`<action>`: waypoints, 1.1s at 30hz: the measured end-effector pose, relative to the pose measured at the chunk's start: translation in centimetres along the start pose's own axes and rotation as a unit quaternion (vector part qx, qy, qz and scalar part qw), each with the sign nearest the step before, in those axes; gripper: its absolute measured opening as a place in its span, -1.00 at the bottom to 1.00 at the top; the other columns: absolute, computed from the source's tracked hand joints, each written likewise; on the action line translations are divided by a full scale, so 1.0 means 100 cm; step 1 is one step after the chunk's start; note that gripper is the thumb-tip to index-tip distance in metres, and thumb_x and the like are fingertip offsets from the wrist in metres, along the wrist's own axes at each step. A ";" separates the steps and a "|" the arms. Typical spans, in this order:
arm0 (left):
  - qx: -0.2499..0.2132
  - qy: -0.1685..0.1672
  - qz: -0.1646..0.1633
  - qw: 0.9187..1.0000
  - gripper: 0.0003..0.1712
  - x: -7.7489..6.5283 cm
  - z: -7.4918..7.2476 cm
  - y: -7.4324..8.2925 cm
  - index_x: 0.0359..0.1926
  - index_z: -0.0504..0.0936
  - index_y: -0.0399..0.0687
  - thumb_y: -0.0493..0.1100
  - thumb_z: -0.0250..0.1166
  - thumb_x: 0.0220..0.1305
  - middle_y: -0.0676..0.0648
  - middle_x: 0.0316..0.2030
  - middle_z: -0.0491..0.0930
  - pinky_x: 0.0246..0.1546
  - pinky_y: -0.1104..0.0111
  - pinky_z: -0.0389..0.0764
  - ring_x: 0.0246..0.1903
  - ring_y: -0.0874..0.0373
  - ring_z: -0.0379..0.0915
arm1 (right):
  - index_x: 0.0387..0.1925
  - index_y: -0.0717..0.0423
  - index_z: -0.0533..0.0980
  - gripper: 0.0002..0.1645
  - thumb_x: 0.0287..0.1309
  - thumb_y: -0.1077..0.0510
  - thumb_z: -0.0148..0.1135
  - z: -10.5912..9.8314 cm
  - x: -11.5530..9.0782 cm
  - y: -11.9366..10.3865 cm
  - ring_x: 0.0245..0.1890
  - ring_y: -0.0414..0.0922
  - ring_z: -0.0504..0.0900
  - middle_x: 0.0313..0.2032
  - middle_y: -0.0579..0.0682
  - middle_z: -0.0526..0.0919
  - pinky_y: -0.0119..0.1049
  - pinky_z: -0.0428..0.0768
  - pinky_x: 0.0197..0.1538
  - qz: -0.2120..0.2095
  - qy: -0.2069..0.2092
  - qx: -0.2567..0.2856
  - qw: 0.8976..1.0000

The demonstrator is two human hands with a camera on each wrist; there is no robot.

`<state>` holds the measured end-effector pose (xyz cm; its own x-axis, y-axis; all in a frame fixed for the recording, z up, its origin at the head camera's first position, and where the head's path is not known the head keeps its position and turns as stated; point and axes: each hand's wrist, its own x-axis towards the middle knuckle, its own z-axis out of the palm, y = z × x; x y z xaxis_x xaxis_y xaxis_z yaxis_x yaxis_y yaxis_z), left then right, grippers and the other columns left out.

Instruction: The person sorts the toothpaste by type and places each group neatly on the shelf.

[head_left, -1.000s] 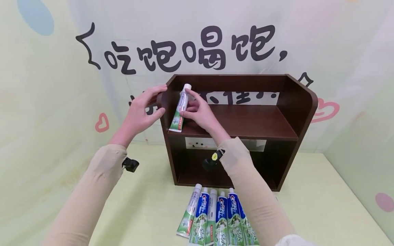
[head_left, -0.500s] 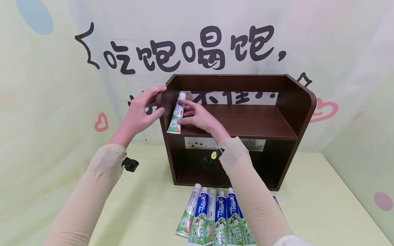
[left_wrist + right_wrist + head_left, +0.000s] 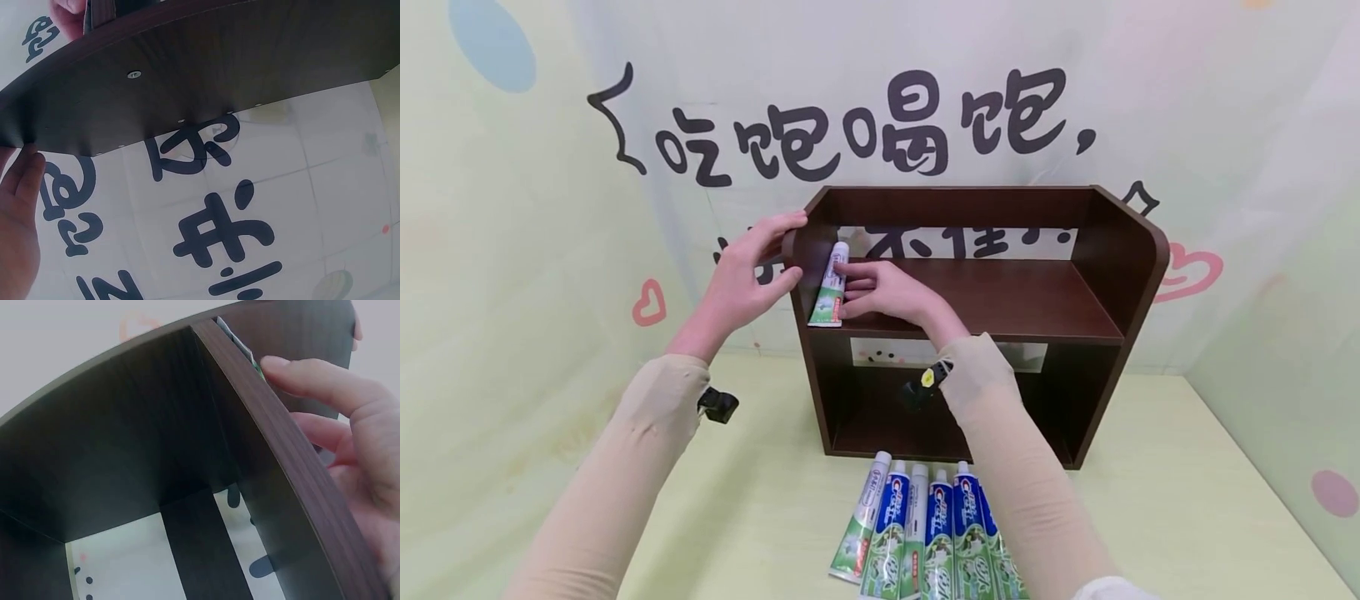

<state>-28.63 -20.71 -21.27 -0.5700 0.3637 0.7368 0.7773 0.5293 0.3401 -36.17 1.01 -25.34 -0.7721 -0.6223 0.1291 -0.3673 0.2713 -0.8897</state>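
Note:
A white-and-green toothpaste tube (image 3: pixel 827 297) lies along the left end of the brown shelf unit's (image 3: pixel 1015 296) upper board, cap toward the back and flat end at the front edge. My right hand (image 3: pixel 891 292) holds it from the right, index finger and thumb on its side. Only a thin edge of the tube (image 3: pixel 235 340) shows in the right wrist view, beside the thumb. With my left hand (image 3: pixel 747 265) I grip the unit's left side panel, fingertips at its top and thumb on its front edge. The panel's outer face (image 3: pixel 206 75) fills much of the left wrist view.
Several blue-and-green toothpaste tubes (image 3: pixel 938 533) and white-and-green tubes (image 3: pixel 859 521) lie side by side on the pale table (image 3: pixel 730 500) before the unit. My right forearm partly covers the row. A printed wall cloth (image 3: pixel 700 233) hangs behind.
The tube has come down from a raised tilt onto the upper board, its cap now lower. My right hand has moved down with it. The left hand keeps its place on the panel.

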 end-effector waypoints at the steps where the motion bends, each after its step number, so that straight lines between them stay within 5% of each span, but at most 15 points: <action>1: -0.001 0.001 0.000 1.000 -0.37 0.000 0.000 0.000 0.28 0.43 -0.33 -0.48 0.30 0.15 -0.30 0.32 0.42 0.16 0.74 0.39 0.24 -0.14 0.47 | 0.47 0.04 0.23 -0.08 0.09 0.22 0.40 -0.001 -0.001 0.000 0.33 -0.04 0.50 0.34 0.12 0.47 -0.20 0.50 0.35 0.002 -0.007 -0.001 1.000; 7: -0.008 0.006 0.007 1.000 -0.38 0.000 0.000 0.000 0.27 0.43 -0.36 -0.49 0.29 0.14 -0.32 0.31 0.43 0.15 0.74 0.40 0.22 -0.16 0.48 | 0.50 0.03 0.17 -0.01 0.08 0.20 0.42 -0.003 -0.002 0.000 0.39 -0.04 0.43 0.41 0.10 0.37 -0.20 0.45 0.39 0.002 -0.030 -0.034 0.999; 33: 0.008 0.007 -0.001 1.000 -0.39 0.000 0.001 0.001 0.28 0.44 -0.33 -0.45 0.30 0.17 -0.30 0.30 0.44 0.15 0.74 0.40 0.20 -0.13 0.50 | 0.44 0.04 0.29 -0.07 0.05 0.08 0.48 0.000 -0.004 0.003 0.38 -0.05 0.45 0.47 0.01 0.29 -0.22 0.45 0.39 -0.023 -0.003 -0.096 0.995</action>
<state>-28.57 -20.61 -21.32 -0.5678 0.3510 0.7446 0.7713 0.5429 0.3322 -35.96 1.34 -25.71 -0.7496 -0.6412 0.1642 -0.4949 0.3782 -0.7823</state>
